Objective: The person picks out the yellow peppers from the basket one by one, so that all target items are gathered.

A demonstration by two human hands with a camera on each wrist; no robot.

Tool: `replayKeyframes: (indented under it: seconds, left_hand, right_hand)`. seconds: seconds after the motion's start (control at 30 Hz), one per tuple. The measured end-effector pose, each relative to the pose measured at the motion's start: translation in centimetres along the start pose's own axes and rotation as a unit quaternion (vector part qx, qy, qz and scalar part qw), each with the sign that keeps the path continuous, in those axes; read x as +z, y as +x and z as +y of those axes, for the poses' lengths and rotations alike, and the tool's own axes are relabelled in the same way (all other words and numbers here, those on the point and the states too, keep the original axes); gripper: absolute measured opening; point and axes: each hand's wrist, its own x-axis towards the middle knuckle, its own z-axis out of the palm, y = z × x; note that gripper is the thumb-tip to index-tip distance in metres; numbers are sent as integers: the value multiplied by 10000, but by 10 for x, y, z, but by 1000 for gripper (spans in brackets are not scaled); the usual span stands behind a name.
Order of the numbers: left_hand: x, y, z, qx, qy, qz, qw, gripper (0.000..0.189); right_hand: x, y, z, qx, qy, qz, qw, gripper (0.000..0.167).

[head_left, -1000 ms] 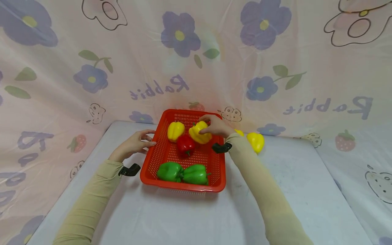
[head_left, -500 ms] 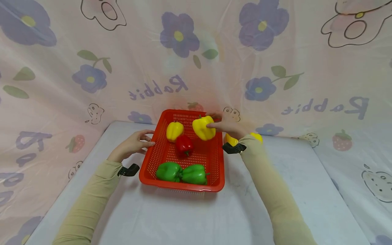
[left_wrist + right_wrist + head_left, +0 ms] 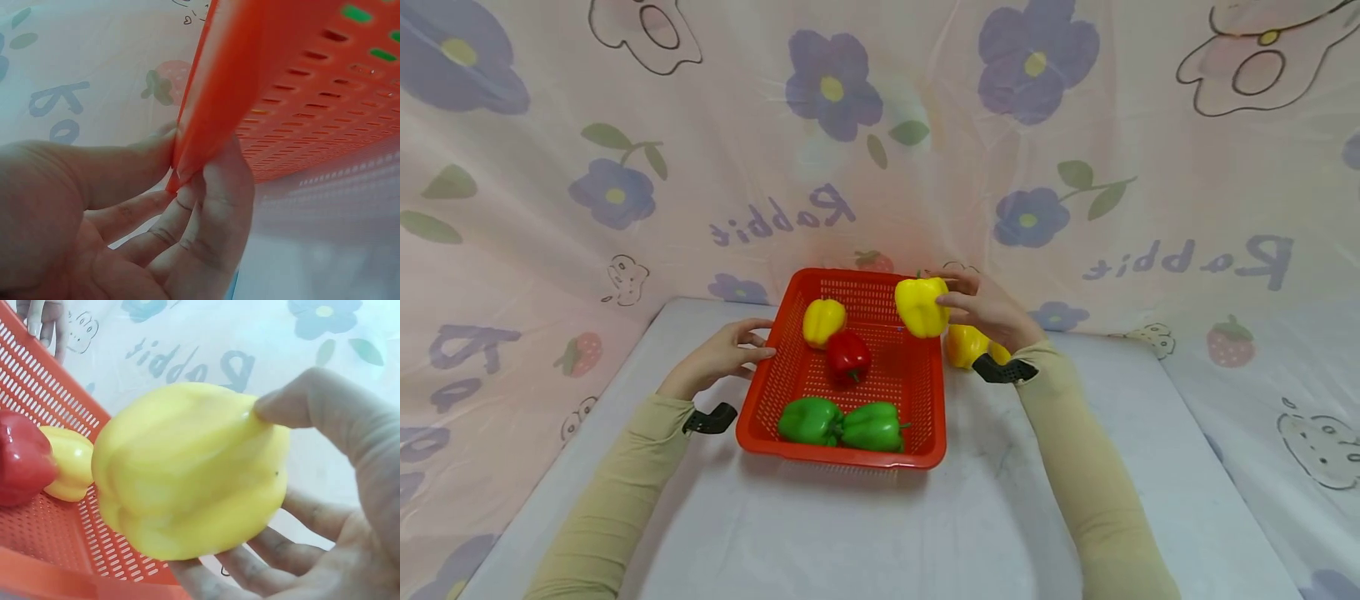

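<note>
My right hand [image 3: 992, 310] grips a yellow bell pepper [image 3: 922, 307] and holds it over the back right corner of the red basket [image 3: 942, 408]. In the right wrist view the thumb presses one side of this pepper [image 3: 187, 475] while the fingers curl beneath it. My left hand [image 3: 721, 358] pinches the basket's left rim; the left wrist view shows thumb and fingers on either side of the rim [image 3: 219, 94]. Inside the basket lie a yellow bell pepper [image 3: 823, 322], a red bell pepper [image 3: 848, 356] and two green bell peppers [image 3: 871, 427] along the front.
Right of the basket, yellow bell peppers [image 3: 964, 346] lie on the white table [image 3: 820, 533], partly hidden behind the right hand and wrist. A patterned curtain [image 3: 917, 192] hangs behind the table's back edge.
My right hand has lifted the yellow bell pepper from the basket's back and carried it right, over the right rim. The left hand has stayed at the left rim.
</note>
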Motion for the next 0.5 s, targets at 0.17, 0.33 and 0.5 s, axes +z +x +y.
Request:
replayKeyframes:
  seconds: [0.17, 0.33, 0.5]
  left_hand:
    - [0, 0, 0, -2, 0, -14, 10000, 64]
    - [0, 0, 0, 6, -22, -21, 10000, 63]
    - [1, -3, 2, 16, -23, -23, 10000, 64]
  right_hand:
    - [-4, -12, 6, 177, 226, 225, 9993, 57]
    - [-10, -25, 13, 145, 477, 337, 9982, 54]
    - [-19, -38, 16, 38, 562, 453, 9974, 53]
